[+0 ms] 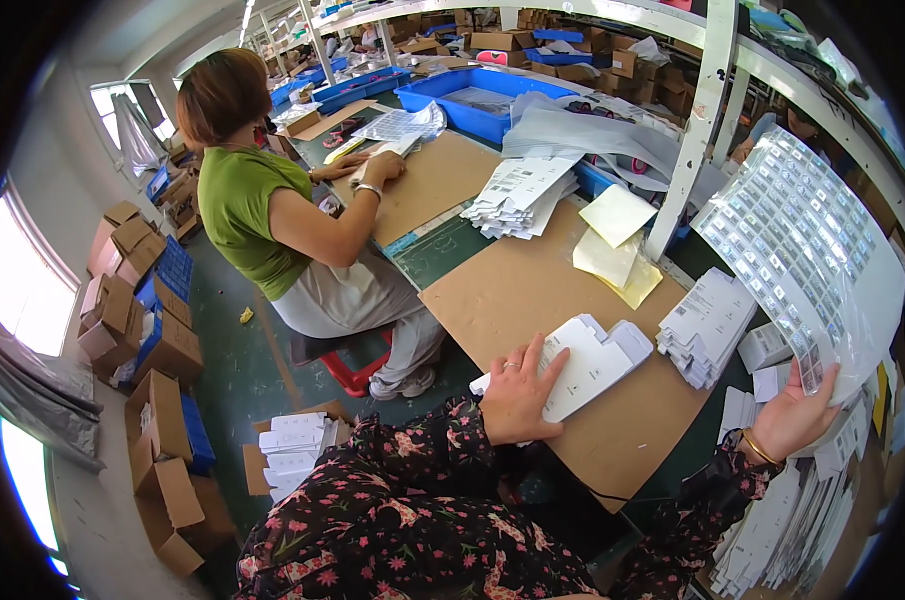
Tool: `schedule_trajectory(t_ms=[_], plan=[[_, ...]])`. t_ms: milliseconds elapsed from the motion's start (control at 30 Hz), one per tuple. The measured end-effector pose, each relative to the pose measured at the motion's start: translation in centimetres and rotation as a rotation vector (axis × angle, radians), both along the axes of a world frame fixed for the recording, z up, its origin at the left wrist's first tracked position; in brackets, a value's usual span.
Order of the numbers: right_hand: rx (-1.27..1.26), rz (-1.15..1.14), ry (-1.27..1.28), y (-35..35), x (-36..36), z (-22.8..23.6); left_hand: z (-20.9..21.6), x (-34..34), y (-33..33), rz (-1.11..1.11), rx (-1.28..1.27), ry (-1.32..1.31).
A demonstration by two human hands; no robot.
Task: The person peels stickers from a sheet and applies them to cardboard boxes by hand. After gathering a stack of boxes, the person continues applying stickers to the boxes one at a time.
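Note:
My left hand (523,390) lies with fingers spread on a flattened white carton (595,368). Beneath that carton is a brown cardboard sheet (513,285) on the worktable. Out to the right, my right hand (795,415) pinches the lower edge of a sheet of labels (788,225), clear and shiny with rows of small rectangles. The label sheet is raised and curls over at its right side. Between my hands, a pile of flat white cartons (708,325) rests at the cardboard's right edge. Pale yellow backing papers (618,250) lie on the cardboard's far side.
A white metal post (695,130) rises at the table's far edge. Another stack of white cartons (523,195) and a blue tray (478,100) lie beyond. At left a seated co-worker (263,200) handles something white. Many cartons (773,530) fill the lower right.

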State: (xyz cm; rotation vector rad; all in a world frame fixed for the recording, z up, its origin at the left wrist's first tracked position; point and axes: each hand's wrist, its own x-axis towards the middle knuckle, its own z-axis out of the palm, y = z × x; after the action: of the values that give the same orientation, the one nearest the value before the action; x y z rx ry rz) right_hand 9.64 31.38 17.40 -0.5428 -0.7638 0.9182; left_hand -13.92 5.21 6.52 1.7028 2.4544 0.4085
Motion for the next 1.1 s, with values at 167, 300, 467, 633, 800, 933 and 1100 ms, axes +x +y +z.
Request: schedule_trajectory(t_ms=[167, 300, 467, 633, 800, 933, 1100], plan=[[-0.02, 0.03, 0.029, -0.5, -1.2, 0.2, -0.1, -0.4, -0.8, 0.009, 0.053, -0.042], [-0.059, 0.126, 0.036, -2.5, -1.7, -0.2, 2.0, -0.2, -1.2, -0.068, 0.334, 0.119], [-0.185, 0.308, 0.04, -8.9, -5.3, -0.2, 3.0, -1.2, -2.7, -0.334, 0.514, -0.418], [-0.255, 0.415, 0.006, -17.1, -9.5, -2.7, 5.0, -1.7, -5.4, -0.276, 0.452, -1.797], [-0.401, 0.557, -0.026, -20.4, -11.2, -7.6, 3.2, -3.7, -7.5, 0.029, 0.593, -1.942], [-0.37, 0.814, -0.401, -20.8, -9.8, -8.0, 2.3, -5.3, -8.3, 0.086, 0.634, -1.845], [-0.343, 0.849, -0.49, -18.4, -7.1, -10.9, 1.8, -6.5, -9.2, 0.087, 0.577, -1.677]])
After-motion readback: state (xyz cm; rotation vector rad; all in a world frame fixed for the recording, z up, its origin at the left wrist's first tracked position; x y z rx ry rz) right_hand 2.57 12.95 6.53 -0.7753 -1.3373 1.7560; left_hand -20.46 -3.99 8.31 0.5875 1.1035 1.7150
